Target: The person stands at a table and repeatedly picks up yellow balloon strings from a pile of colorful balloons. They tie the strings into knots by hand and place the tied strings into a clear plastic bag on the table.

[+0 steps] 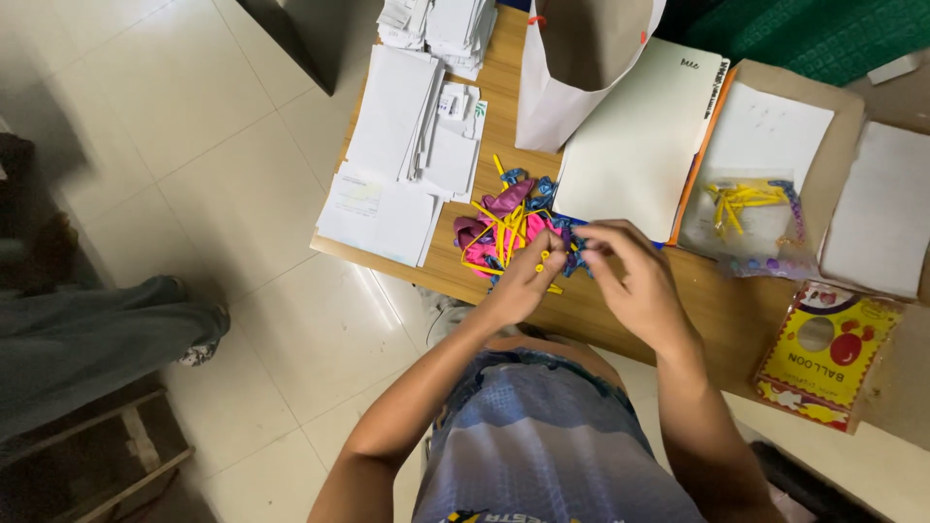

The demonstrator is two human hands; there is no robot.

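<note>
Two bare hands over the near edge of the wooden worktop (620, 320), close together, fingertips almost meeting. Left hand (528, 276) curled, pinching a small yellow piece between thumb and finger, just above a heap of uninflated balloons (504, 232) in pink, purple, yellow and blue. Right hand (625, 276) bent at the knuckles, fingers closed on a small blue balloon (573, 254) at the heap's right side; exact hold partly hidden by the fingers.

Toward the far edge, an open white paper bag (557, 87), upright, brown inside, contents not visible. Right of the heap, a clear plastic bag (751, 218) lying flat on a brown envelope (843, 126), holding thin yellow balloons and a few purple and blue ones. At the near right corner, a flat red-and-yellow balloon packet (823, 353) with a round window.

At the left end, stacks of white envelopes (397, 126), some overhanging the edge. Between bag and envelope, a cream folder (635, 140) with an orange edge.

On the floor to the left, another person's trouser leg and shoe (107, 339).
</note>
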